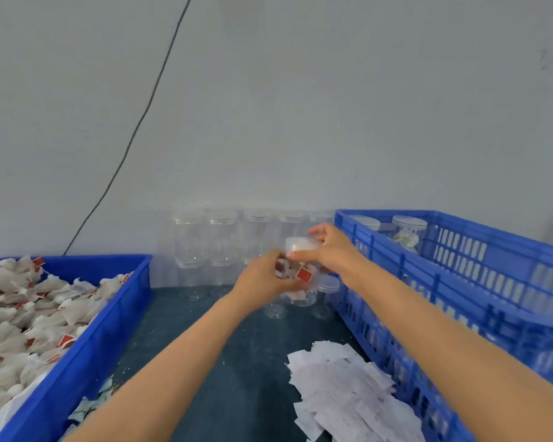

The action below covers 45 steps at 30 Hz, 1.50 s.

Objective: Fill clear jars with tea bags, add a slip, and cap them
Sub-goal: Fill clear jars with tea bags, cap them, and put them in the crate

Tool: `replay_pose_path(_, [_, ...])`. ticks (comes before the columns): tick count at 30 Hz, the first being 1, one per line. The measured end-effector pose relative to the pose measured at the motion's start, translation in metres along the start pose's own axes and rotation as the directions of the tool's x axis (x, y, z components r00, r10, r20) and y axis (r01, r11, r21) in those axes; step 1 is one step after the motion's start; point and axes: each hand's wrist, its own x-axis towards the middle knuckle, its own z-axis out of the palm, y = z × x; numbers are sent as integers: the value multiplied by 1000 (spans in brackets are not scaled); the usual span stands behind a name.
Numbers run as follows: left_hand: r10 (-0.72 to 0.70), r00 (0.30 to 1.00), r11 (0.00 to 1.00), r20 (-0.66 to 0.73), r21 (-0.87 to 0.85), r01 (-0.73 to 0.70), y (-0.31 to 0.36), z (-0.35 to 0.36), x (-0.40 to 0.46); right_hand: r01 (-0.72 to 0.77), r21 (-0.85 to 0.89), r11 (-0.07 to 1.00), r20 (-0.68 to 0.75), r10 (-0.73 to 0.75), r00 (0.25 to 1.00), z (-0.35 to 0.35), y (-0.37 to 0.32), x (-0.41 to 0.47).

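the left hand (pixel 262 275) curled around the body of a clear jar (pixel 300 282) packed with tea bags, red tags showing through its wall, while the right hand (pixel 329 250) gripped the clear lid (pixel 300 244) on the jar's mouth, thumb in front and fingers arched over the top. the jar was held above the dark tabletop (pixel 230 362), in front of a double row of empty capped jars (pixel 221 244) stacked against the grey wall (pixel 300 106). motion blur softened the jar and lid, so whether the lid sat fully down could not be told. just below the held jar, more small clear jars (pixel 328 295) stood on the table beside a slatted blue crate (pixel 460 282) at right, which contained at least two capped jars (pixel 407 232). near the crate's front lay a loose heap of white paper slips (pixel 345 393). at left, a solid blue bin (pixel 87 346) was heaped with loose tea bags (pixel 20 314), their red tags scattered through the pile. a thin black cable (pixel 141 122) ran diagonally down the wall behind the bin.
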Motion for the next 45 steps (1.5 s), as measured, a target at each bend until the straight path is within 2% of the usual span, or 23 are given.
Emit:
replay_pose_path(5, [230, 973, 969, -2, -91, -229, 79, 5, 40, 77, 59, 995, -169, -67, 983, -77, -31, -2])
replay_pose_path(8, [306, 952, 939, -1, -166, -302, 115, 23, 56, 97, 75, 992, -273, -73, 959, -117, -36, -9])
replay_pose_path(12, [344, 936, 904, 80, -297, -307, 148, 56, 71, 105, 57, 993, -386, -75, 920, -157, -25, -20])
replay_pose_path(15, [359, 917, 908, 172, -290, -301, 161, 77, 73, 62, 26, 998, -431, -45, 901, -178, -12, -29])
replay_pose_path(21, [380, 905, 893, 193, -331, -304, 179, 98, 68, 22, -122, 992, -483, -78, 872, -206, 1, -36])
replay_pose_path(23, [367, 912, 915, 184, -248, -319, 182, 102, 68, -46, -161, 986, -447, -31, 894, -210, 6, -38])
replay_pose_path(26, [343, 904, 939, 256, -71, -336, 178, 102, 68, -245, -171, 954, -322, 181, 929, -213, 19, -42])
replay_pose_path(28, [341, 889, 922, 306, 75, -380, 174, 102, 66, -373, -169, 912, -211, 336, 918, -211, 26, -46])
replay_pose_path(31, [343, 872, 869, 350, 234, -436, 172, 104, 63, -469, -247, 848, -83, 464, 882, -202, 35, -48])
replay_pose_path(36, [369, 833, 794, 413, 325, -513, 171, 111, 59, -489, -390, 780, -2, 531, 847, -194, 50, -43])
replay_pose_path(45, [424, 810, 773, 405, 304, -557, 171, 110, 55, -479, -472, 740, 43, 562, 826, -192, 52, -47])
